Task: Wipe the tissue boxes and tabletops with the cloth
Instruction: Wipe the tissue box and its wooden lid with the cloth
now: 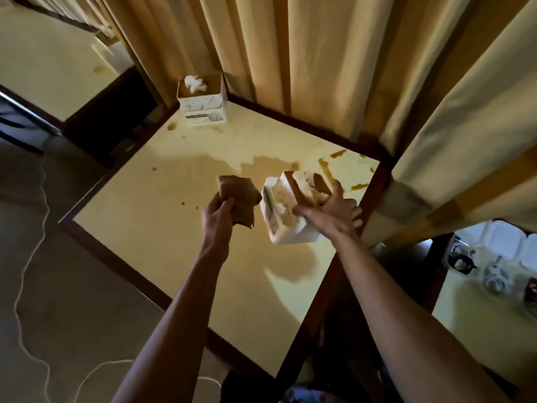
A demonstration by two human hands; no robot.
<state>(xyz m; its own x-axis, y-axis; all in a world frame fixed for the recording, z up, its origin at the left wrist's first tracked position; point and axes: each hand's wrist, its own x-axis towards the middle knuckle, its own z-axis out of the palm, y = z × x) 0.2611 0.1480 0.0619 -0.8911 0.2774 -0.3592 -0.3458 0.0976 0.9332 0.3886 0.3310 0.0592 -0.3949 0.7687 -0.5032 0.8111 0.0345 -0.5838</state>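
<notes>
My left hand (pixel 216 210) grips a bunched brown cloth (pixel 239 199) in the air just left of a white tissue box (pixel 280 219). My right hand (pixel 331 210) holds that box by its top edge, tilted and lifted above the yellow tabletop (pixel 162 216). The box's brown lid and tissue look stained. A brown spill (pixel 270 167) and scattered drops mark the tabletop behind the box. A second white tissue box (pixel 202 100) with a tissue sticking out stands at the table's far corner.
Tan curtains (pixel 319 59) hang close behind and to the right of the table. Another yellow table (pixel 52 65) stands at far left, and one with glasses (pixel 494 280) at right. A white cord (pixel 29 257) trails over the floor on the left.
</notes>
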